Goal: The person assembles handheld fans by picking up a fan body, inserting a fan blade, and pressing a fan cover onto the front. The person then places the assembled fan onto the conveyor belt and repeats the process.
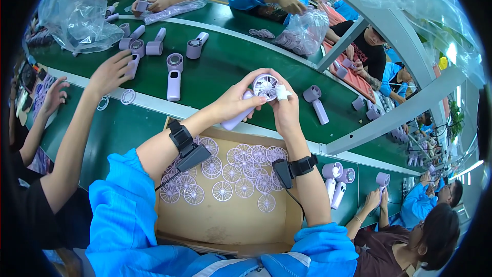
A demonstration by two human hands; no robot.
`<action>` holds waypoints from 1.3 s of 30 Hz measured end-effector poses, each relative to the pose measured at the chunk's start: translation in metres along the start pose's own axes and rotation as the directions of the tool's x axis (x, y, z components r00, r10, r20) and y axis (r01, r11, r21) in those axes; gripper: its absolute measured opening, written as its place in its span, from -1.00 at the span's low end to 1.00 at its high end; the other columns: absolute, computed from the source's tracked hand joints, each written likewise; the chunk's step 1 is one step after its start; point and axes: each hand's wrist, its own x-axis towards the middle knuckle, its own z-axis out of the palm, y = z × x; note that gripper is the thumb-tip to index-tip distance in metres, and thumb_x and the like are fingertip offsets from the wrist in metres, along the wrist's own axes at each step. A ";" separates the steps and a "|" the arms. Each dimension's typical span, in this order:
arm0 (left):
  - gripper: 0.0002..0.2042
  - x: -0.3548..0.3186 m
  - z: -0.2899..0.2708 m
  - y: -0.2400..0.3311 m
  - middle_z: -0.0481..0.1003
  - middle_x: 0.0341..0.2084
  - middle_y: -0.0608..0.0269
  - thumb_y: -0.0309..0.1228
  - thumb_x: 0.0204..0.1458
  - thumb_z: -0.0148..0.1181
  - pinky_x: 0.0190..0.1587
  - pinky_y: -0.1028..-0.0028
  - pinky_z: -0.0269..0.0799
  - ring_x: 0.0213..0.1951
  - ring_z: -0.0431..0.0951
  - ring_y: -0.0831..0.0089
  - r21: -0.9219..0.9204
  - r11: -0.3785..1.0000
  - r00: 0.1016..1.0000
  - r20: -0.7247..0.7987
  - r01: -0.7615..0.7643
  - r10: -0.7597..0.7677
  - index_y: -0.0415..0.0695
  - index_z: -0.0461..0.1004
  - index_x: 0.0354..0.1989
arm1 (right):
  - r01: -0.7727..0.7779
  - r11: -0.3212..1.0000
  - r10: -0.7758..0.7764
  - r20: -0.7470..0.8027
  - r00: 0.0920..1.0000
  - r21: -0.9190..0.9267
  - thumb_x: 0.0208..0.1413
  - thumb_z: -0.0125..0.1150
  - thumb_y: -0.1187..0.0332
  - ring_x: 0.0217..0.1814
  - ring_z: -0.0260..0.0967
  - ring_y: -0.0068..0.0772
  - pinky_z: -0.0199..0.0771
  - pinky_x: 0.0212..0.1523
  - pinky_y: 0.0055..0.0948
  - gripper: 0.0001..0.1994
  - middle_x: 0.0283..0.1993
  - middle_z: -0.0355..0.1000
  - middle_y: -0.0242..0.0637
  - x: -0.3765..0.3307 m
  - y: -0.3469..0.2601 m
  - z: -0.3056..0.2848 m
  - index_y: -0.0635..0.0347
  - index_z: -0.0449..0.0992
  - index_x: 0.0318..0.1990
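Above the far edge of the box, a light purple handheld fan (266, 87) is held between both hands, its round head toward me and its handle slanting down to the left. My left hand (241, 103) is closed round the upper handle, thumb near the head's lower rim. My right hand (287, 115) grips the head from the right. White crumpled material (282, 92) covers its thumb area; I cannot tell whether it is wrapped on or held. Below, many-spoked purple fan grilles (222, 191) lie loose in an open cardboard box (230, 228).
Several purple fans (174, 79) lie on the green conveyor belt (220, 77); another fan (318, 103) sits right of my hands. A grey metal frame (379, 115) slants across the right. A co-worker's hand (110, 74) reaches in from the left. Plastic bags (82, 15) hang overhead.
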 end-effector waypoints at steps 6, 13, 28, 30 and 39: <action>-0.33 0.004 0.001 -0.003 0.40 -0.44 0.22 -0.28 0.07 0.13 -0.53 0.56 0.41 -0.54 0.45 0.55 -0.015 1.000 1.000 -0.001 0.015 -0.015 0.11 -0.05 0.34 | 0.066 0.986 -0.065 0.009 0.998 -0.151 0.28 -0.04 0.24 0.01 0.39 -0.45 0.44 -0.05 -0.48 -0.64 0.04 0.38 -0.30 0.003 0.000 -0.005 0.18 0.33 0.16; -0.35 0.016 -0.034 -0.076 0.45 -0.29 0.04 -0.30 0.09 0.09 -0.39 0.44 0.47 -0.48 0.51 0.37 0.233 0.944 0.899 -0.422 0.234 -0.119 0.08 -0.06 0.34 | -0.346 0.821 0.330 -0.117 0.937 -0.454 0.25 -0.06 0.19 0.05 0.35 -0.42 0.42 -0.03 -0.40 -0.60 0.01 0.39 -0.29 0.027 -0.004 -0.055 0.13 0.32 0.18; -0.59 0.019 -0.028 -0.042 0.49 -0.14 0.07 -0.27 0.14 0.01 -0.11 0.35 0.45 -0.19 0.55 0.30 0.339 0.877 0.927 0.039 0.340 -0.374 -0.21 0.32 0.11 | -0.547 0.491 0.499 -0.296 0.815 -0.678 0.03 0.14 0.23 -0.27 0.36 -0.41 0.38 -0.25 -0.44 -0.49 -0.25 0.41 -0.24 0.018 -0.002 -0.154 0.24 0.25 0.12; -0.54 0.012 -0.015 -0.040 0.50 -0.16 0.11 -0.28 0.12 0.03 -0.20 0.38 0.47 -0.28 0.56 0.36 -0.014 0.920 0.920 0.011 0.392 -0.392 -0.18 0.21 0.18 | -0.335 0.635 0.391 -0.086 0.917 -0.696 0.08 0.10 0.30 -0.30 0.32 -0.58 0.35 -0.30 -0.57 -0.60 -0.30 0.39 -0.33 0.009 -0.031 -0.096 0.23 0.34 0.07; -0.47 0.019 -0.038 -0.056 0.41 -0.27 0.21 -0.29 0.05 0.14 -0.35 0.43 0.46 -0.35 0.49 0.45 -0.032 0.988 0.843 -0.518 0.149 -0.144 -0.14 0.14 0.17 | 0.408 0.392 0.671 0.559 0.486 -0.825 0.02 0.13 0.35 0.00 0.36 -0.10 0.44 -0.07 -0.22 -0.60 0.02 0.30 -0.04 -0.064 -0.022 0.048 0.18 0.40 0.06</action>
